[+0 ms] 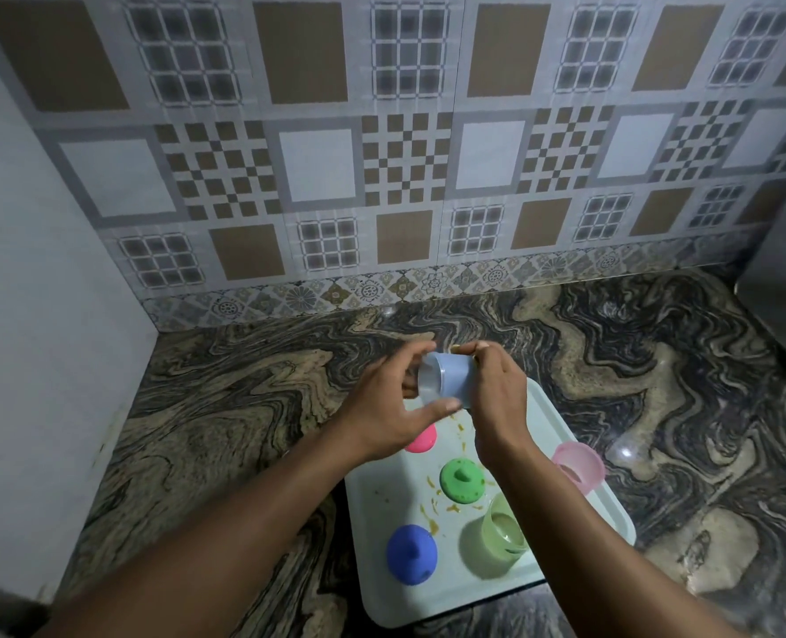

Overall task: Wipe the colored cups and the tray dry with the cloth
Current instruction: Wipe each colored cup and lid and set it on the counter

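Note:
A light blue cup [453, 378] is held on its side above the far end of the pale tray [386, 490], its open mouth turned to the left. My left hand [381, 407] grips the cup's rim with thumb below and fingers above. My right hand [496, 393] grips the cup's base end from the right. On the tray stand a pale green cup [503, 529] and a pink cup [577, 465] near the right rim. Yellow smears mark the tray's surface. No cloth is visible.
Three lids lie on the tray: a pink lid [422, 440] partly under my left hand, a green lid [462, 480] and a blue lid [410, 553]. The tray sits on a dark marbled counter [243, 407], with a tiled wall behind and a plain wall at left.

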A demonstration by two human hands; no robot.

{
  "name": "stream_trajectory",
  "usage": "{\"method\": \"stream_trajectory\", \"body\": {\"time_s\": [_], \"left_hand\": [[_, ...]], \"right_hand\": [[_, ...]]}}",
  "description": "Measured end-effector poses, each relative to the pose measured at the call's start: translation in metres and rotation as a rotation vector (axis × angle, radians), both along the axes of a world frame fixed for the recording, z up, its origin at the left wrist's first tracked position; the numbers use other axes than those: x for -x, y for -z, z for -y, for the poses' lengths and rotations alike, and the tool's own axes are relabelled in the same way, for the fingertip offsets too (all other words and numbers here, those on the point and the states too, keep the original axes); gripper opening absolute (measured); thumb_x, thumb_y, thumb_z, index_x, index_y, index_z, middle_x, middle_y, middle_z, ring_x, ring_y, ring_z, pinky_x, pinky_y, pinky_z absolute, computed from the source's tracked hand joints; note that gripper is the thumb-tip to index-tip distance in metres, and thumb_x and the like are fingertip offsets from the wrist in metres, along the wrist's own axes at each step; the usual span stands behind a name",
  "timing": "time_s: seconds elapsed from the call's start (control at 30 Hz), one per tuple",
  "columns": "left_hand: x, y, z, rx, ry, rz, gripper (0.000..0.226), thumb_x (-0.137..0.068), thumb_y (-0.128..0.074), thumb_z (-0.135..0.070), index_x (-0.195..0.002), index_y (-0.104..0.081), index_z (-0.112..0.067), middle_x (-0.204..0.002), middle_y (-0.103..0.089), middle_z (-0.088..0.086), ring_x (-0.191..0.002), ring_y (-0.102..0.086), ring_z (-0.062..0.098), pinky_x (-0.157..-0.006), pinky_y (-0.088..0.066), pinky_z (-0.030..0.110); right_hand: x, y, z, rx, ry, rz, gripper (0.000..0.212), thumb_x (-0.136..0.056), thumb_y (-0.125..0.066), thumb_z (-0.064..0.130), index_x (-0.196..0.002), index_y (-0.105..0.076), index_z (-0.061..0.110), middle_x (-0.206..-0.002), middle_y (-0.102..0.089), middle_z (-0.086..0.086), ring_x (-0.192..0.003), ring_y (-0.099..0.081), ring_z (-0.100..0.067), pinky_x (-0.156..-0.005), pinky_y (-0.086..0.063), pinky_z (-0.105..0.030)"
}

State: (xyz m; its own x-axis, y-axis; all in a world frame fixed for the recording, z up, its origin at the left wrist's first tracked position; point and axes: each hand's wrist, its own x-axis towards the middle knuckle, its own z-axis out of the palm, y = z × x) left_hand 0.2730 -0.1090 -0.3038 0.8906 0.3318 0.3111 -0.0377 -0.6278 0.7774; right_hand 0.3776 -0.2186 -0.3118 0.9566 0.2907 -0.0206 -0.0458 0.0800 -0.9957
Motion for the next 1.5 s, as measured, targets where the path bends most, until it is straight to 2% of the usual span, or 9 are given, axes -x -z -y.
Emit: {"method": "stream_trajectory", "body": {"time_s": [0.17, 0.33, 0.5, 0.7, 0.9, 1.03, 1.17, 1.33, 1.5], "left_hand": [[0.002, -0.002, -0.003, -0.409, 0.101, 0.093, 0.065, -0.079, -0.08, -0.026, -0.137, -0.051, -0.022, -0.137, -0.049, -0.004, -0.119, -0.058, 0.019, -0.095, -0.051, 0.04], [0.004, -0.002, 0.002, -0.064, 0.013, -0.003, 0.084, -0.074, -0.082, -0.049, -0.145, -0.042, -0.029, -0.139, -0.053, -0.007, -0.114, -0.062, 0.006, -0.096, -0.055, 0.033], [0.006, -0.001, -0.003, -0.513, 0.092, 0.073, 0.069, -0.081, -0.077, -0.026, -0.142, -0.043, -0.024, -0.145, -0.044, -0.004, -0.122, -0.056, 0.022, -0.095, -0.052, 0.04], [0.005, -0.003, 0.002, -0.177, 0.016, -0.002, 0.077, -0.075, -0.08, -0.046, -0.14, -0.045, -0.028, -0.132, -0.051, -0.006, -0.107, -0.062, 0.013, -0.093, -0.054, 0.037], [0.009, 0.006, -0.008, -0.715, 0.147, 0.111, 0.063, -0.08, -0.078, -0.023, -0.135, -0.048, -0.02, -0.138, -0.051, 0.005, -0.122, -0.056, 0.026, -0.096, -0.052, 0.042], [0.018, 0.014, -0.01, -0.369, 0.039, 0.08, 0.061, -0.075, -0.079, -0.025, -0.13, -0.052, -0.025, -0.13, -0.046, -0.008, -0.113, -0.057, 0.017, -0.092, -0.053, 0.032], [0.022, 0.014, -0.03, -0.004, -0.175, -0.064, 0.057, -0.063, -0.077, -0.036, -0.112, -0.047, -0.038, -0.118, -0.053, -0.01, -0.104, -0.061, 0.022, -0.078, -0.058, 0.047], [0.033, 0.012, -0.061, -0.025, -0.218, -0.315, 0.057, -0.076, -0.076, -0.029, -0.123, -0.045, -0.035, -0.125, -0.051, -0.003, -0.107, -0.054, 0.025, -0.079, -0.048, 0.039], [0.042, 0.035, -0.1, -0.088, -0.275, -0.56, 0.058, -0.079, -0.076, -0.032, -0.131, -0.05, -0.029, -0.146, -0.044, 0.003, -0.129, -0.047, 0.028, -0.089, -0.047, 0.036]], "right_hand": [[0.003, 0.002, 0.002, 0.04, -0.003, -0.039, 0.029, -0.088, -0.046, 0.021, -0.077, -0.072, 0.024, -0.079, -0.068, 0.011, -0.084, -0.06, -0.019, -0.072, -0.046, -0.038], [0.005, -0.009, 0.008, 0.03, 0.024, 0.014, 0.028, -0.094, -0.044, 0.012, -0.086, -0.071, 0.009, -0.087, -0.068, -0.001, -0.077, -0.057, -0.013, -0.061, -0.043, -0.022], [0.006, -0.008, 0.005, 0.014, 0.008, -0.075, 0.029, -0.088, -0.045, 0.019, -0.08, -0.073, 0.018, -0.081, -0.068, 0.006, -0.081, -0.058, -0.017, -0.072, -0.043, -0.038], [0.01, -0.01, 0.008, 0.023, 0.031, -0.016, 0.029, -0.09, -0.045, 0.02, -0.081, -0.072, 0.019, -0.08, -0.068, 0.009, -0.076, -0.056, -0.013, -0.07, -0.042, -0.034], [0.012, -0.011, 0.012, 0.146, -0.083, -0.099, 0.026, -0.089, -0.047, 0.013, -0.078, -0.069, 0.016, -0.085, -0.068, -0.005, -0.08, -0.06, -0.024, -0.063, -0.047, -0.029], [-0.003, -0.017, 0.016, 0.052, -0.191, -0.598, 0.021, -0.09, -0.043, 0.015, -0.086, -0.064, 0.011, -0.086, -0.066, -0.016, -0.075, -0.061, -0.032, -0.067, -0.054, -0.039], [-0.016, -0.013, 0.023, -0.017, -0.124, -0.664, 0.019, -0.092, -0.043, 0.019, -0.082, -0.058, 0.014, -0.094, -0.062, -0.019, -0.09, -0.063, -0.038, -0.083, -0.053, -0.054], [-0.012, -0.004, 0.012, -0.07, -0.276, -0.742, 0.047, -0.096, -0.039, 0.043, -0.106, -0.067, 0.006, -0.118, -0.067, -0.021, -0.118, -0.062, -0.042, -0.093, -0.05, -0.052], [0.007, 0.001, 0.0, -0.101, -0.45, -0.776, 0.074, -0.086, -0.058, 0.065, -0.117, -0.065, -0.002, -0.111, -0.066, -0.026, -0.103, -0.066, -0.042, -0.099, -0.047, -0.053]]}}
